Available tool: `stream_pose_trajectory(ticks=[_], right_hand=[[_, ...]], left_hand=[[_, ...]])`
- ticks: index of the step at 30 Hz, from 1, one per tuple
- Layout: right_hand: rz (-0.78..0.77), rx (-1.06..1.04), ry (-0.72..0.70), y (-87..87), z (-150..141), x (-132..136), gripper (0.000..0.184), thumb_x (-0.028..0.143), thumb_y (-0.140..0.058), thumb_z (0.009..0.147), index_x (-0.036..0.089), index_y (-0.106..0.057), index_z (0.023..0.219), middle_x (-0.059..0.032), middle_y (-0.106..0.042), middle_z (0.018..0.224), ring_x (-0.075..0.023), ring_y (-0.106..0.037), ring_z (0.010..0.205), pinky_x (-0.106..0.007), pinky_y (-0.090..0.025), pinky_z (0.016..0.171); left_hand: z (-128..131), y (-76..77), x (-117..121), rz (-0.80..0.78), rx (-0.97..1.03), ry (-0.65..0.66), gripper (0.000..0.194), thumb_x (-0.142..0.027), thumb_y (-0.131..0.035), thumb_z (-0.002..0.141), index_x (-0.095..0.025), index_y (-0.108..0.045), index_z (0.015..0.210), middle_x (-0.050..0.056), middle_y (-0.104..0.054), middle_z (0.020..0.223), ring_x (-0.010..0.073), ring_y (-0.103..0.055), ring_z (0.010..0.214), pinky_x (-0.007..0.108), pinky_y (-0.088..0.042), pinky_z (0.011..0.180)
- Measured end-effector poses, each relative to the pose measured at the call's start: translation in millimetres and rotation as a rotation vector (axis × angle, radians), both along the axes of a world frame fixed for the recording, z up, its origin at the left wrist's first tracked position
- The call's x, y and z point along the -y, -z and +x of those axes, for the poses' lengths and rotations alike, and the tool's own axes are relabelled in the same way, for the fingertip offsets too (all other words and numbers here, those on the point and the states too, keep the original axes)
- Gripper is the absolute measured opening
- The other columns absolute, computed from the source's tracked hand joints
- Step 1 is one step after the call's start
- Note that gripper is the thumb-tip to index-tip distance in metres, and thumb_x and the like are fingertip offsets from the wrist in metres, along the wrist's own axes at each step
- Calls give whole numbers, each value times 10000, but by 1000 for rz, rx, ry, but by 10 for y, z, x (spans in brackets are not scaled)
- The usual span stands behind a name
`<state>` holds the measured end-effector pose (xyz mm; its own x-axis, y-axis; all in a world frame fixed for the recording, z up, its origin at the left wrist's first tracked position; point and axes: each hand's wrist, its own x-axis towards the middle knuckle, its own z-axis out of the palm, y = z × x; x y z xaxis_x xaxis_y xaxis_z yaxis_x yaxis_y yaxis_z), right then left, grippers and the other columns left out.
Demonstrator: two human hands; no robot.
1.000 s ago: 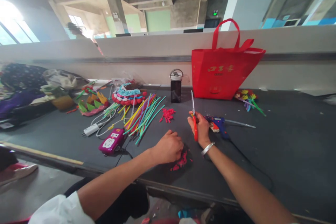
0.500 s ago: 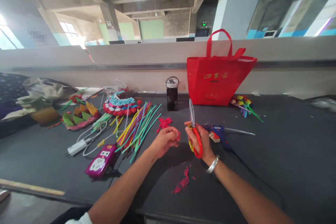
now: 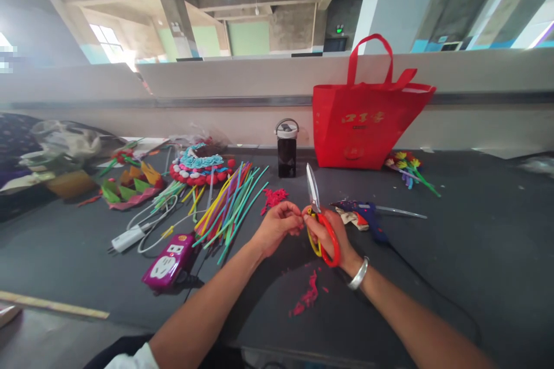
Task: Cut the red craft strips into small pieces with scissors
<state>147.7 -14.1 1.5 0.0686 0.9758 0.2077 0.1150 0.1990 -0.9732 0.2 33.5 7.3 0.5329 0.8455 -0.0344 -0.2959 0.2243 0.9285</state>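
My right hand (image 3: 335, 234) is wrapped round a pair of scissors (image 3: 324, 235) with red and yellow handles. Their blades point up and away from me. My left hand (image 3: 279, 228) is closed in a pinch, its fingertips meeting those of my right hand. A small red piece seems to be between them, mostly hidden by the fingers. Just beyond my left hand lies a pile of short red pieces (image 3: 274, 198). Red scraps (image 3: 308, 295) are scattered on the dark table (image 3: 433, 277) nearer to me.
Right of my hands lies a blue glue gun (image 3: 367, 213) with its cord. A bundle of coloured chenille stems (image 3: 231, 207), a purple power strip (image 3: 168, 262) and a white charger (image 3: 128, 238) are on the left. A dark bottle (image 3: 287, 153) and a red bag (image 3: 367, 127) stand behind.
My hands have come together, so the fingertips now meet. The scissors have tilted a little to the left, still in my right hand. The view has shifted slightly.
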Motion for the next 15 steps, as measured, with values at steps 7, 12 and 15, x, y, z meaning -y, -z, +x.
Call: stream_pose_trajectory(ticks=[7,12,15], right_hand=[[1,-5,3,45,8,-10,267,476,-539,842,215,-595,831,70,-457,486,-111,-445,409,-209,-372,410],[-1,-43,81,22,85,-75,299,493,-555,845,201,-588,794,69,-458,471,-102,-443,403,-205,-366,415],[-10,-133,130,17,145,-129,284,469,-594,823,185,-607,829,72,-454,457,-98,-433,397,-203,-353,403]], left_hand=[[3,-46,18,-21,16,5,291,-204,-782,642,-143,-576,838,-7,-631,655,79,-550,545,200,-414,533],[0,-60,35,-21,25,15,321,-198,-779,655,-141,-587,906,0,-644,658,87,-563,547,205,-411,532],[3,-54,34,-11,51,13,330,-198,-774,672,-139,-587,938,2,-648,656,85,-560,537,206,-405,529]])
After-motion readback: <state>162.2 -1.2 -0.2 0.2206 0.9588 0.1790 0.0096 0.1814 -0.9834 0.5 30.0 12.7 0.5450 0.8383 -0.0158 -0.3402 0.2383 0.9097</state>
